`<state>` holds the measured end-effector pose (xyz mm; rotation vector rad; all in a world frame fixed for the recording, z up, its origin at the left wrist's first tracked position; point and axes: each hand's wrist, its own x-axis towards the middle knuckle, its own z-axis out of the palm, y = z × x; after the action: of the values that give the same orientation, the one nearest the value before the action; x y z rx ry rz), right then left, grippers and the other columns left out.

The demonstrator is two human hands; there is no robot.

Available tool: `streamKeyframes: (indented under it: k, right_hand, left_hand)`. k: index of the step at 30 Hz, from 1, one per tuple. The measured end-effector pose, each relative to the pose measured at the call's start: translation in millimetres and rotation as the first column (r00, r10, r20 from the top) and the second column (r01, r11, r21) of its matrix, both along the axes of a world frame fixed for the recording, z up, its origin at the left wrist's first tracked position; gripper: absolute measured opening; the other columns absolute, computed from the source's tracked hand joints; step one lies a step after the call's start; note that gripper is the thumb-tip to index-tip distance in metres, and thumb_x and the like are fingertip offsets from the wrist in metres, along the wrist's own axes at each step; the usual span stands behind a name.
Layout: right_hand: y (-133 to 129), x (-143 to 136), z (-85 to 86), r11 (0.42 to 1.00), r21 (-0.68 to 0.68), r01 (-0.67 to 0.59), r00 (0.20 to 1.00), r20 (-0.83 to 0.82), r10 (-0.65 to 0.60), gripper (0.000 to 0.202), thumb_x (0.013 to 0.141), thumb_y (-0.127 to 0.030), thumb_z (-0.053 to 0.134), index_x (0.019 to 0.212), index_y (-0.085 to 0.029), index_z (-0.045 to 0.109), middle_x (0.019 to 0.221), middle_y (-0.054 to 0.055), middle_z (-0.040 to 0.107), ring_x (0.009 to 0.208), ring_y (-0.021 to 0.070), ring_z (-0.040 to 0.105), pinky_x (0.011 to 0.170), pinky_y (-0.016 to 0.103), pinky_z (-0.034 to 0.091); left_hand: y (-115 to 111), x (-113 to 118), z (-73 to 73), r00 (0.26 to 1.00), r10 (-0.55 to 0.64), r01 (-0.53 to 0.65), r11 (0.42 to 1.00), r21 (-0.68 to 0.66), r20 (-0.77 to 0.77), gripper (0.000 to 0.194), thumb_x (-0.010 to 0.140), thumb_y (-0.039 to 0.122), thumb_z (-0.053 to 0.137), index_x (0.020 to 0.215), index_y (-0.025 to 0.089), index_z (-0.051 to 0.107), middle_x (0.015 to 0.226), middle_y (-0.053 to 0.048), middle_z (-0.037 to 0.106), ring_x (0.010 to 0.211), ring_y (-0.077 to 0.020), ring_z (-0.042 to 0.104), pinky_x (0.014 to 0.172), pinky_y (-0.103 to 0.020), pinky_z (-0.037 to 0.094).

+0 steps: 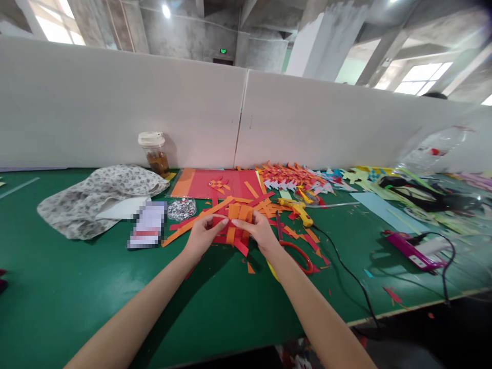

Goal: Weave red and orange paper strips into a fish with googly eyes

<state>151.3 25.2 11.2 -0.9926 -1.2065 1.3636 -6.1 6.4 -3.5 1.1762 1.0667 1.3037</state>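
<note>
Between my two hands is a woven piece of orange and red paper strips [239, 223], held up over the table. My left hand [204, 234] pinches its left edge with thumb and fingers. On the right edge, my right hand [261, 231] grips it the same way, thumb on the front. Loose orange strips [184, 229] and red ones lie behind and around the piece. Red-handled scissors [302, 256] rest just right of my right hand, and a yellow glue gun [300, 209] lies behind them. The fingertips behind the paper are hidden.
On the green table [77, 292] are a phone [148, 225], a bag of small round pieces [182, 209], a patterned cloth [96, 200], a lidded cup [154, 154], a purple power strip [415, 251] with cables, and paper scale pieces [295, 177]. A white partition [115, 102] stands behind.
</note>
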Motion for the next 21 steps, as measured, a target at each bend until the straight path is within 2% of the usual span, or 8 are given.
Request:
streamKeyframes:
  k: [3,6,11,16,18,21]
  right_hand:
    - [2.3,3.9,-0.6,0.996,0.026,0.081,0.996,0.037,-0.082,0.048,0.051,-0.033,0.081,0.093,-0.021,0.062,0.086,0.001,0.067,0.081,0.0184,0.064,0.077,0.033,0.050]
    - [4.4,8.2,-1.0,0.994,0.063,0.087,0.992,0.081,-0.092,0.049,0.053,-0.033,0.080,0.097,-0.021,0.060,0.080,-0.001,0.065,0.075,0.0152,0.063,0.074,0.030,0.049]
    - [4.8,9.0,1.4,0.998,0.026,0.060,0.996,0.061,-0.062,0.049,0.051,-0.032,0.080,0.093,-0.019,0.058,0.066,-0.004,0.060,0.061,0.0134,0.060,0.063,0.028,0.048]
    - [0.1,8.0,4.4,0.997,0.036,-0.061,0.992,0.115,0.057,0.052,0.050,-0.030,0.080,0.096,-0.022,0.058,0.068,-0.004,0.062,0.063,0.0137,0.061,0.063,0.027,0.048]
    - [-0.3,8.3,3.6,0.994,0.056,-0.096,0.983,0.162,0.086,0.048,0.052,-0.031,0.080,0.094,-0.021,0.060,0.069,-0.003,0.063,0.065,0.0145,0.061,0.064,0.028,0.048]
    - [2.1,8.9,1.1,0.998,0.068,-0.016,0.991,0.131,0.006,0.044,0.052,-0.032,0.080,0.090,-0.021,0.060,0.072,-0.002,0.065,0.068,0.0157,0.063,0.067,0.030,0.049]
  left_hand:
    - [0.1,-0.8,-1.1,0.996,-0.068,0.068,0.998,0.000,-0.060,0.029,0.068,0.041,0.070,0.082,0.015,0.070,0.074,-0.005,0.070,0.065,-0.0153,0.063,0.060,-0.025,0.051]
    - [-0.4,-2.0,-0.4,0.988,-0.127,0.126,0.992,-0.018,-0.086,0.028,0.069,0.041,0.069,0.081,0.016,0.070,0.076,-0.005,0.069,0.066,-0.0152,0.063,0.057,-0.024,0.052]
    - [1.2,-5.7,2.0,0.997,-0.057,0.056,0.998,-0.027,-0.057,0.032,0.068,0.041,0.070,0.084,0.014,0.069,0.069,-0.003,0.067,0.058,-0.0123,0.059,0.049,-0.020,0.047]
    - [1.1,-6.0,3.3,0.991,-0.089,0.087,0.996,-0.021,-0.095,0.030,0.067,0.042,0.070,0.081,0.015,0.069,0.067,-0.002,0.065,0.057,-0.0116,0.057,0.047,-0.019,0.044]
    - [0.8,-5.2,4.5,0.998,-0.043,0.042,0.999,-0.023,-0.051,0.032,0.065,0.041,0.072,0.084,0.015,0.068,0.071,-0.002,0.066,0.060,-0.0125,0.058,0.049,-0.019,0.045]
    - [2.0,-4.4,6.9,0.994,0.073,-0.067,0.995,-0.070,0.084,0.042,0.063,0.040,0.074,0.097,0.017,0.063,0.080,-0.003,0.066,0.069,-0.0136,0.061,0.054,-0.019,0.048]
